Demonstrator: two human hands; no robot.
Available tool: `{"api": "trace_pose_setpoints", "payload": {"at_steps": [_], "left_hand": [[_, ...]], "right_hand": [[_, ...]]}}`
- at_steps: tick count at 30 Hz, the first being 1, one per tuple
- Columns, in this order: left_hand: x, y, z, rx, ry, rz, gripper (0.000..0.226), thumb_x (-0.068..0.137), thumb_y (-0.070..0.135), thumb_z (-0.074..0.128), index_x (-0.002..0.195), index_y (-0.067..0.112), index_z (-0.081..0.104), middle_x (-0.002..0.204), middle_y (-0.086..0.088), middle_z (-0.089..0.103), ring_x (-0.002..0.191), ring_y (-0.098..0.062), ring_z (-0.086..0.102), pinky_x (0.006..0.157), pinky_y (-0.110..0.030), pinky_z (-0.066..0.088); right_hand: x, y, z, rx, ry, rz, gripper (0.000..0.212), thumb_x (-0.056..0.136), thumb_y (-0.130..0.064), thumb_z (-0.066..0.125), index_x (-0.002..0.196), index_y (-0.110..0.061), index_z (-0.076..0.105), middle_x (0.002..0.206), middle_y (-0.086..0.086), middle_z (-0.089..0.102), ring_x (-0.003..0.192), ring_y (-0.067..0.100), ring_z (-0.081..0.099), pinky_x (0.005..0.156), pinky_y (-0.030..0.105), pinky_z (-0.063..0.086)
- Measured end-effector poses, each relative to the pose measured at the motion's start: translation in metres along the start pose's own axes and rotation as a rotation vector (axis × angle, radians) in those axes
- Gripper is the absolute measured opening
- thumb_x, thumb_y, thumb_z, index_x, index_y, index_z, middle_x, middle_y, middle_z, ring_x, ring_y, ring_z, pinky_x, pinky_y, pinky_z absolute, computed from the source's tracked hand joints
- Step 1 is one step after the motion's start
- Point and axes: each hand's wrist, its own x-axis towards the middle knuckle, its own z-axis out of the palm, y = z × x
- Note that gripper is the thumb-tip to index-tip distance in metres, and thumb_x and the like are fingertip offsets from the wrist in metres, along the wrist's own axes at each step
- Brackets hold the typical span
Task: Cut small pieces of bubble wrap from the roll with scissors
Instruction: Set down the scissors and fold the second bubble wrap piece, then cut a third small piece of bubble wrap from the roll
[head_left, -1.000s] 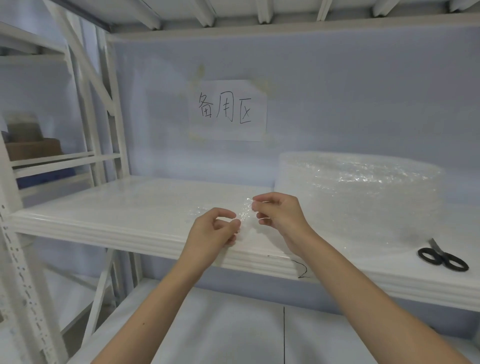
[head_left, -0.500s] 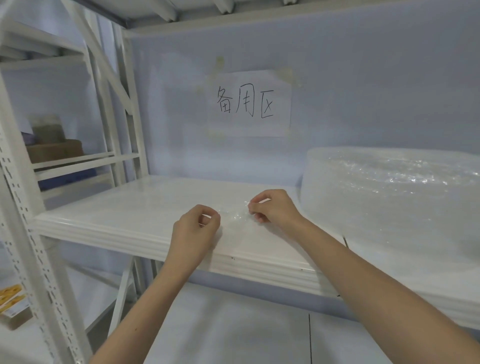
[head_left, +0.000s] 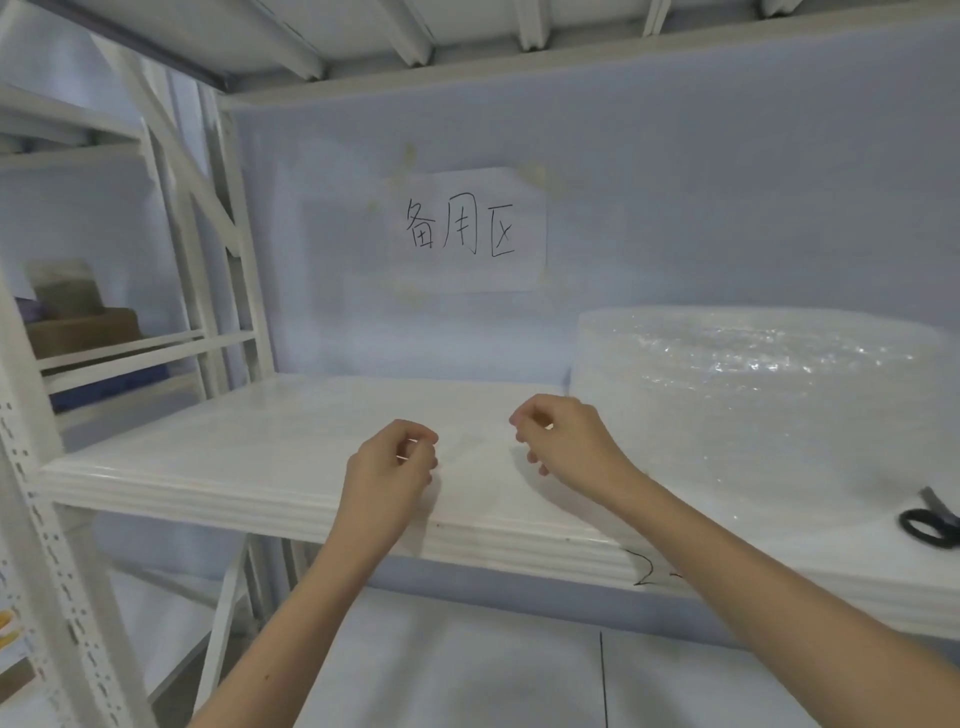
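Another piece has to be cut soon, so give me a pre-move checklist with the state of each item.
1. Scissors within reach on the shelf, right of the hands: ok.
2. Bubble wrap roll upright on the shelf: ok.
3. Left hand free of the cut piece: cannot tell, fingers curled, the film too faint.
4. Right hand free: cannot tell, same reason.
5. Cut piece laid flat between the hands: cannot tell.

Scissors (head_left: 932, 522) and bubble wrap roll (head_left: 769, 395) run off right edge.
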Motion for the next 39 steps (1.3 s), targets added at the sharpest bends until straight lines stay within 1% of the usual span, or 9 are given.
{"api": "trace_pose_setpoints", "payload": {"at_steps": [5,10,13,16,18,23,26,32,39], "left_hand": [[-0.024,0.019,0.033,-0.039,-0.150,0.039,0.020,0.092,0.012,0.052,0.089,0.023,0.069,0.081,0.001,0.071,0.058,0.003,0.062,0.061,-0.019,0.049],[-0.045,0.040,0.066,-0.033,-0.350,0.075,0.017,0.093,0.018,0.055,0.088,0.026,0.070,0.085,0.005,0.073,0.077,-0.008,0.068,0.074,-0.030,0.053],[-0.053,0.054,0.089,-0.054,-0.404,0.104,0.014,0.092,0.019,0.058,0.089,0.025,0.070,0.085,0.005,0.074,0.080,-0.012,0.065,0.074,-0.029,0.050],[-0.061,0.069,0.116,-0.046,-0.487,0.134,0.013,0.092,0.025,0.059,0.100,0.030,0.068,0.090,0.007,0.071,0.077,-0.006,0.061,0.068,-0.019,0.045],[-0.066,0.078,0.132,-0.034,-0.515,0.132,0.019,0.092,0.032,0.059,0.110,0.032,0.065,0.092,0.013,0.066,0.071,0.002,0.059,0.063,-0.013,0.042],[-0.067,0.090,0.150,0.037,-0.518,0.106,0.032,0.091,0.044,0.058,0.120,0.029,0.059,0.099,0.018,0.064,0.092,-0.008,0.061,0.078,-0.026,0.046],[-0.069,0.096,0.156,0.089,-0.531,0.116,0.032,0.090,0.045,0.059,0.119,0.030,0.059,0.100,0.016,0.064,0.091,-0.004,0.061,0.074,-0.022,0.044],[-0.076,0.102,0.168,0.127,-0.577,0.147,0.021,0.089,0.038,0.064,0.106,0.026,0.069,0.090,0.011,0.069,0.077,-0.002,0.061,0.064,-0.018,0.041],[-0.083,0.103,0.169,0.080,-0.547,0.161,0.014,0.090,0.027,0.060,0.090,0.023,0.073,0.084,0.007,0.077,0.063,-0.003,0.055,0.059,-0.018,0.040]], "right_hand": [[-0.077,-0.009,-0.051,-0.115,0.003,-0.013,0.024,0.089,-0.027,0.051,0.077,-0.016,0.069,0.074,0.001,0.069,0.059,0.024,0.059,0.053,0.030,0.047],[-0.135,0.018,-0.144,-0.398,0.340,0.071,0.038,0.090,-0.034,0.051,0.062,-0.009,0.057,0.060,0.009,0.062,0.059,0.028,0.055,0.055,0.032,0.043],[-0.149,0.051,-0.194,-0.667,0.455,0.203,0.032,0.089,-0.039,0.047,0.067,-0.018,0.058,0.067,0.000,0.063,0.063,0.025,0.058,0.061,0.034,0.049],[-0.150,0.082,-0.220,-0.834,0.393,0.406,0.030,0.088,-0.043,0.047,0.073,-0.019,0.058,0.083,0.002,0.057,0.070,0.027,0.055,0.063,0.033,0.041],[-0.146,0.095,-0.226,-0.851,0.342,0.490,0.035,0.086,-0.046,0.048,0.063,-0.020,0.051,0.085,0.005,0.055,0.073,0.030,0.056,0.063,0.033,0.039],[-0.140,0.099,-0.231,-0.818,0.246,0.592,0.034,0.077,-0.046,0.057,0.057,-0.020,0.047,0.083,0.003,0.056,0.071,0.025,0.056,0.056,0.028,0.034],[-0.137,0.095,-0.239,-0.883,0.188,0.630,0.031,0.079,-0.042,0.059,0.063,-0.018,0.046,0.072,-0.001,0.053,0.063,0.020,0.051,0.054,0.026,0.033],[-0.129,0.094,-0.254,-0.881,0.054,0.681,0.030,0.077,-0.035,0.068,0.080,-0.012,0.049,0.076,0.000,0.051,0.072,0.023,0.054,0.056,0.027,0.038],[-0.150,0.093,-0.283,-0.632,0.033,0.753,0.025,0.077,-0.025,0.068,0.067,-0.008,0.053,0.062,0.005,0.059,0.053,0.020,0.060,0.050,0.024,0.049]]}}
